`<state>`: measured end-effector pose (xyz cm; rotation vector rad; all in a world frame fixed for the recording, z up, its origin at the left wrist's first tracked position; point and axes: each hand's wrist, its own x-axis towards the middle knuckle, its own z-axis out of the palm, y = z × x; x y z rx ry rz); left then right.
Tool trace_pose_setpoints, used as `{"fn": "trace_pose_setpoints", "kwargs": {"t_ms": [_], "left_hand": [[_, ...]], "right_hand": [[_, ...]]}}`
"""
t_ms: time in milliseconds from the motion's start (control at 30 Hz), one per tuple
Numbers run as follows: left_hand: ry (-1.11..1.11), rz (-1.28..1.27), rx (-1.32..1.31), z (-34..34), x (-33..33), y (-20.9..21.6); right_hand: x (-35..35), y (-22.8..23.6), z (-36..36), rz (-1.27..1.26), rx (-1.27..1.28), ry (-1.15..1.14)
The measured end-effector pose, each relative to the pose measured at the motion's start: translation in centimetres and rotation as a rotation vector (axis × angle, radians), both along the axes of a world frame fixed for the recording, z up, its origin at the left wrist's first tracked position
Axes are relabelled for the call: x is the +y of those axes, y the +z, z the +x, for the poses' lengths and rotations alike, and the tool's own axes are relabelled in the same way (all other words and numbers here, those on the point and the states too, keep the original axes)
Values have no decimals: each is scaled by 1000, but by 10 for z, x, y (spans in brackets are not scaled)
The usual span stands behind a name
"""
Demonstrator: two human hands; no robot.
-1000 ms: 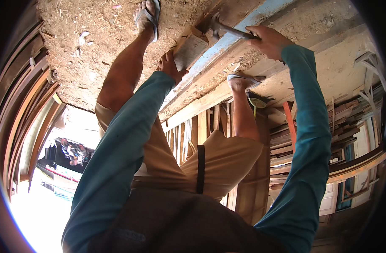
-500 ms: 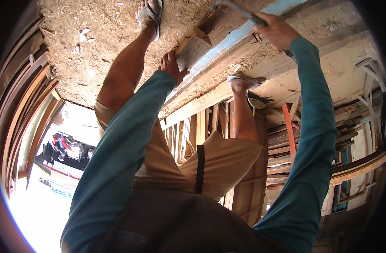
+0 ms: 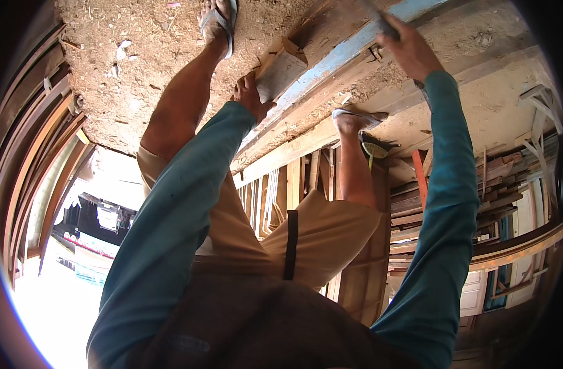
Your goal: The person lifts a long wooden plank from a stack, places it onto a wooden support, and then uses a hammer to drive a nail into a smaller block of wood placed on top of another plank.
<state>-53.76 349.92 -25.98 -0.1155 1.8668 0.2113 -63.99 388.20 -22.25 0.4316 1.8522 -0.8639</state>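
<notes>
At the upper middle, my left hand [image 3: 249, 98] grips the near end of a short wooden block [image 3: 283, 71], thumb on one side and fingers on the other. The block lies along a timber with a strip of faded blue paint [image 3: 330, 61]. Up and to the right, my right hand [image 3: 410, 52] is closed round the dark handle of a hammer [image 3: 389, 26], raised above the timbers. The hammer is smeared by motion, and its head is out of view.
My sandalled feet [image 3: 219, 24] stand astride the long timbers, on ground strewn with shavings. A broom [image 3: 375, 147] lies by my right foot. Stacked boards [image 3: 509, 169] fill the right side, with a red strip of wood [image 3: 420, 171] near them. Curved planks [image 3: 42, 141] line the left.
My right hand has moved slightly down and to the right, and the hammer's head has left the picture. My left hand and the block have stayed in place.
</notes>
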Motion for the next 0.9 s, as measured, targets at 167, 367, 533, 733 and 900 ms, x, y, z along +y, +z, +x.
{"fn": "trace_pose_setpoints", "kwargs": {"t_ms": [167, 367, 533, 733, 900], "left_hand": [[3, 41, 2, -2, 8, 1], [-16, 1, -15, 0, 4, 0], [3, 13, -20, -5, 5, 3], [11, -1, -37, -3, 5, 2], [-20, 14, 7, 1, -1, 0]], "right_hand": [[-5, -30, 30, 325, 520, -286], [-15, -21, 33, -88, 63, 203], [10, -5, -3, -13, 423, -224], [-29, -15, 48, -46, 24, 318], [6, -22, 34, -15, 367, 28]]}}
